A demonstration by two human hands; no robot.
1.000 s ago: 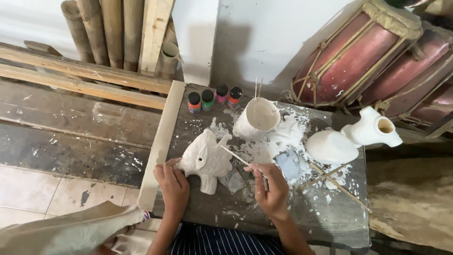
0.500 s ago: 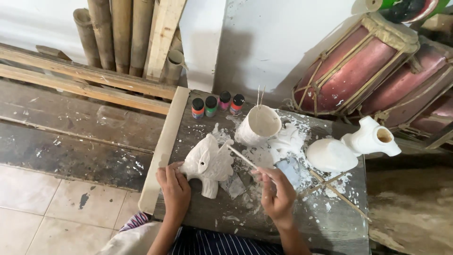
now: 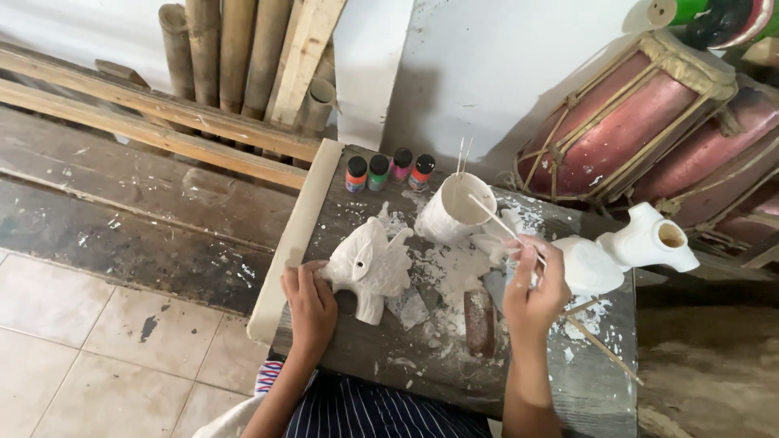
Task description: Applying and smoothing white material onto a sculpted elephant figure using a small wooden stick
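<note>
Far left: bamboo poles (image 3: 203, 49) and planks lean on the wall, w/ a pale board (image 3: 296, 235) along the table's left edge. Left hand (image 3: 310, 304) sits closed on the tail end of the white fish figurine (image 3: 369, 264), steadying it upright on the dark wooden table (image 3: 365, 357), just left of centre. The fish looks like unglazed plaster or clay: stiff, light-ish, chalky rather than slick, prob. brittle at the fins, so the thick body or base is the safer grip.

Behind it, at the table's back edge, four small paint bottles (image 3: 388, 170) in a row: dark caps, bodies orange, green, pink, red; no labels legible. Next a white cup (image 3: 454, 215) w/ thin sticks standing in it.

Right hand (image 3: 531, 292) is pinched on a slim brush stick (image 3: 499, 221), tip angled up toward the cup. Right of that, a white spouted vessel (image 3: 649, 239), then reddish rope-laced drums (image 3: 633, 122).
</note>
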